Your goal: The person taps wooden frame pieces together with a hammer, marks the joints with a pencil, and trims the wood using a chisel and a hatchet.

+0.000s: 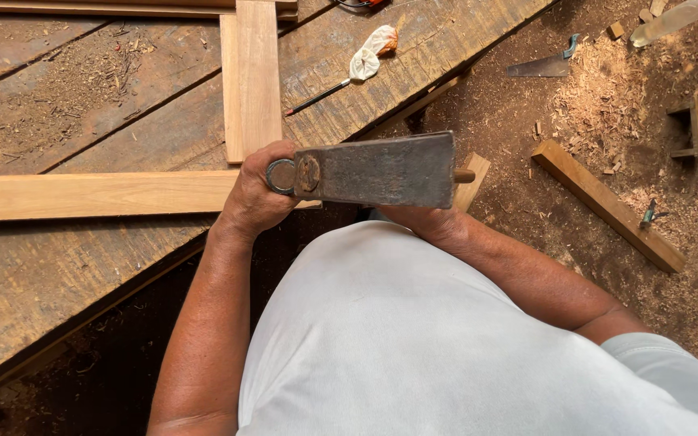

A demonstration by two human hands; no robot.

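Fingers: left hand [254,196] and right hand [426,220] clamp metal plane [377,171] | over workbench [66,258]

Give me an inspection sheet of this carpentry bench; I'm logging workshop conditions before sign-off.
Surface: rough plank workbench, sawdust scattered on it.
Job's things: dark metal hand plane held sole-up; pale planed boards and meet at a right angle on the bench.
Clutter: pencil and a white rag on the bench.
Grippers: left hand grips the plane's front end; right hand supports it from below, mostly hidden.
Cables: nothing seen.
Surroundings: dirt floor with shavings, a handsaw, a loose wooden batten.
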